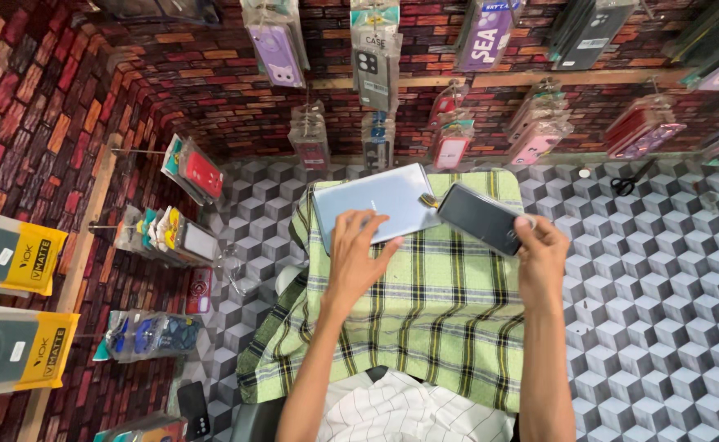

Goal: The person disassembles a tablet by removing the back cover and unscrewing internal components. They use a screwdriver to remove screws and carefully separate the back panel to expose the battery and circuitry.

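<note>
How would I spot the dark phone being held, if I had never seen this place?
Find the green plaid cloth spread in the middle, below the brick-patterned wall. At its upper right edge, the right hand grips a dark phone by one end. Unlike the pale grey flat sheet under the left hand, it is black and smaller.

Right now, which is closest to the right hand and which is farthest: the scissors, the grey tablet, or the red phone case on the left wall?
1. Grey tablet, just left of the right hand, under the left hand.
2. Scissors, on the patterned floor up and to the right.
3. Red phone case, hanging far left.
</note>
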### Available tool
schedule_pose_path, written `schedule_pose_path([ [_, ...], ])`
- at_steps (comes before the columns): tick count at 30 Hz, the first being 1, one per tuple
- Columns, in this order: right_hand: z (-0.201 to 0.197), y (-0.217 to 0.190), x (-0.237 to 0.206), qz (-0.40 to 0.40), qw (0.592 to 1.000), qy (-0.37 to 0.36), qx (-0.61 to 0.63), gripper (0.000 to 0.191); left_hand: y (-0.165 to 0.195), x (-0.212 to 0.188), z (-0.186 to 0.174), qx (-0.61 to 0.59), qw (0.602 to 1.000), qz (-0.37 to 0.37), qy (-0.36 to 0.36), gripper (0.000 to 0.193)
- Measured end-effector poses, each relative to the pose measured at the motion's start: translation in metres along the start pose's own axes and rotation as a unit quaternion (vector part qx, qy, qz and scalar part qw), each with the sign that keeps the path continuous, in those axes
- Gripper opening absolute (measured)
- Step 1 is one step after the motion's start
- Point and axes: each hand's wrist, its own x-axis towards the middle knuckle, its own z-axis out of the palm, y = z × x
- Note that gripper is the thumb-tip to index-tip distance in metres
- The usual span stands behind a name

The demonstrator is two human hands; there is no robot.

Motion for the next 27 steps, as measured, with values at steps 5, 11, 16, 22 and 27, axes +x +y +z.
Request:
schedule_pose_path([
  [5, -0.013, -0.003, 0.041, -0.003, 0.999, 0.033, -0.012, 0.02, -0.025, 0.022, -0.009, 0.071, 0.992, -0.009, -0.103, 0.076],
  [11, -0.002, -0.005, 0.053, 0.007, 0.997, 0.066, -0.037, 0.011, -0.048, 0.05, -0.007, 0.103, 0.984, 0.015, -0.147, 0.112],
  [16, 0.004, -0.013, 0.054, -0.015, 0.993, 0.08, -0.082, 0.013, -0.053, 0.061, -0.007, 0.127, 0.968, 0.042, -0.212, 0.14],
  [22, 0.004, -0.003, 0.052, -0.079, 0.945, 0.066, -0.309, 0.025, -0.051, 0.06, -0.004, 0.143, 0.959, 0.019, -0.244, 0.145],
  [27, 0.005, 0.008, 0.048, -0.238, 0.811, 0.071, -0.53, 0.033, -0.051, 0.06, -0.004, 0.139, 0.97, 0.055, -0.191, 0.142],
])
